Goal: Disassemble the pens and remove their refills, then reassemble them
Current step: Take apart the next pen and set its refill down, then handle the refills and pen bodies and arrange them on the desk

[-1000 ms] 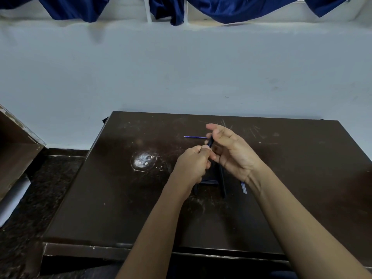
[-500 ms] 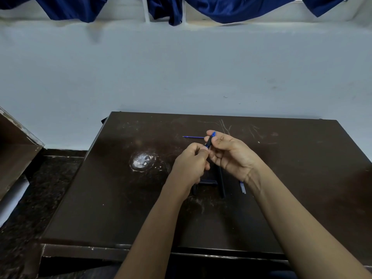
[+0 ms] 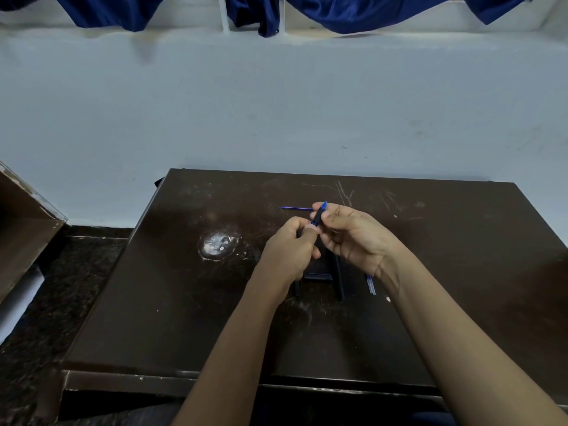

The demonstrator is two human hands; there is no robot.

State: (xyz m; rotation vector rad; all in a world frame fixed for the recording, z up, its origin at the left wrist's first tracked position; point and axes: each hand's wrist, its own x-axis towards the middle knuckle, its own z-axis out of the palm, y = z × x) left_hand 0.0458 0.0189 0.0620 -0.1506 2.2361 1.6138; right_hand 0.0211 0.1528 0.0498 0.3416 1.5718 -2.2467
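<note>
A dark pen with a blue tip (image 3: 319, 214) is held above the middle of the dark brown table (image 3: 172, 302). My left hand (image 3: 290, 252) pinches its lower end. My right hand (image 3: 353, 236) grips its upper part, fingers curled round it. A thin blue refill (image 3: 296, 208) lies flat on the table just left of my right fingertips. Under my hands lie dark pen barrels (image 3: 338, 276) and a small dark flat object (image 3: 318, 275), partly hidden. Two pale clear tubes (image 3: 371, 284) lie by my right wrist.
A white scuffed patch (image 3: 217, 243) marks the table left of my hands. The table backs onto a pale wall (image 3: 276, 103) with blue cloth (image 3: 338, 10) hanging above. A wooden cabinet corner (image 3: 24, 222) stands at the left over dark speckled floor (image 3: 61, 287).
The pen has slid up through my right fingers, so its blue tip now shows above them. My right fingers have curled in round it. The refill has stayed put.
</note>
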